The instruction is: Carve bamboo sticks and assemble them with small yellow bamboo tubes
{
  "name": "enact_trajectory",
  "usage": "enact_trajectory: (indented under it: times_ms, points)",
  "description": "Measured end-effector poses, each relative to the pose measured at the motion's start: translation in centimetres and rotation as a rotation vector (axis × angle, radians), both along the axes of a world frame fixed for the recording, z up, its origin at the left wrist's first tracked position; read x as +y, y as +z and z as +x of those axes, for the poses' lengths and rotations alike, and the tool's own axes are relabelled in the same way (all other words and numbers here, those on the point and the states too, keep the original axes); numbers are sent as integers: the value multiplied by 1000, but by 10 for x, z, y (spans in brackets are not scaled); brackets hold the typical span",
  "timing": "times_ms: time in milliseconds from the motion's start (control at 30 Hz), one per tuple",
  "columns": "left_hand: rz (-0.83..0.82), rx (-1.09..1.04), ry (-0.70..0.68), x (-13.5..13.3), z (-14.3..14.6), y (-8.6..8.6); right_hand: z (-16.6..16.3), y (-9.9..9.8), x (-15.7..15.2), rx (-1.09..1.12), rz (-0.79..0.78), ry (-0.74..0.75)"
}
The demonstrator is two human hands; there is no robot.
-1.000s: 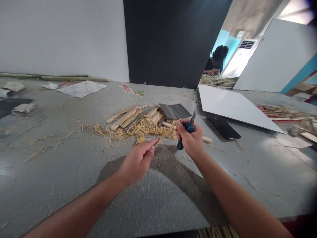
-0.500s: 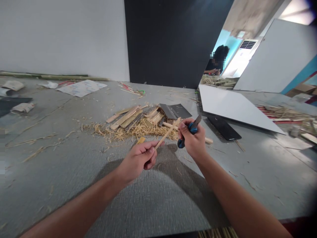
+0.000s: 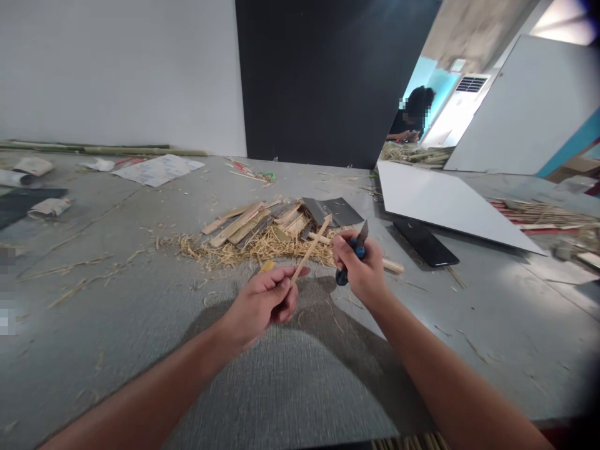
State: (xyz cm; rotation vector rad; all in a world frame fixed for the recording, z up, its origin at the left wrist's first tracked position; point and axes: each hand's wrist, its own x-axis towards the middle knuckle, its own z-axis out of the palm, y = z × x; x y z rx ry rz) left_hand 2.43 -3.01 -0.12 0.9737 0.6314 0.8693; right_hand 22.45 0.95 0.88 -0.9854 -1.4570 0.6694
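Observation:
My left hand [image 3: 269,297] is closed on the lower end of a thin wooden stick [image 3: 310,252], which slants up and to the right and ends in an arrow-like tip. Wrapped in my right hand [image 3: 363,265] is a knife [image 3: 358,249] with a blue and black handle, its blade pointing upward. A small gap separates the knife from the stick. Behind both hands lies a heap of pale shavings [image 3: 262,245] with flat wooden strips [image 3: 241,224] on top. A thicker stick [image 3: 392,266] lies partly hidden behind my right hand.
A black phone [image 3: 425,242] lies right of my hands beside a tilted white board [image 3: 450,203]. Dark sheets [image 3: 344,211] rest behind the heap, printed paper [image 3: 159,169] at the back left. A black panel [image 3: 328,81] stands behind. Another person [image 3: 415,115] sits far right.
The stick has turned more upright in my left hand, and its tip now shows clear of my right hand. My right hand has shifted slightly left and down, with the knife blade tilted more upright.

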Motion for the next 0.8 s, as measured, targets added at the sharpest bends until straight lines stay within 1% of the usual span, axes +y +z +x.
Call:
enact_trajectory:
  times_ms: [167, 300, 400, 533, 633, 700, 800]
  points:
    - [20, -3, -33, -7, 4, -2, -13, 6, -13, -38, -42, 159]
    - [83, 10, -76, -11, 7, -3, -22, 7, -20, 54, -123, 243]
    - [115, 15, -87, -12, 8, -3, -26, 5, -22, 74, -150, 243]
    - [99, -15, -88, -12, 9, -3, -28, 2, -25, 72, -176, 258]
    - [64, -61, -75, -12, 10, -4, -28, 0, -25, 98, -213, 281]
    - [29, -92, -71, -12, 11, -3, -27, 0, -25, 102, -218, 280]
    - [-30, -122, -39, -13, 10, -1, -25, 1, -25, 101, -219, 323]
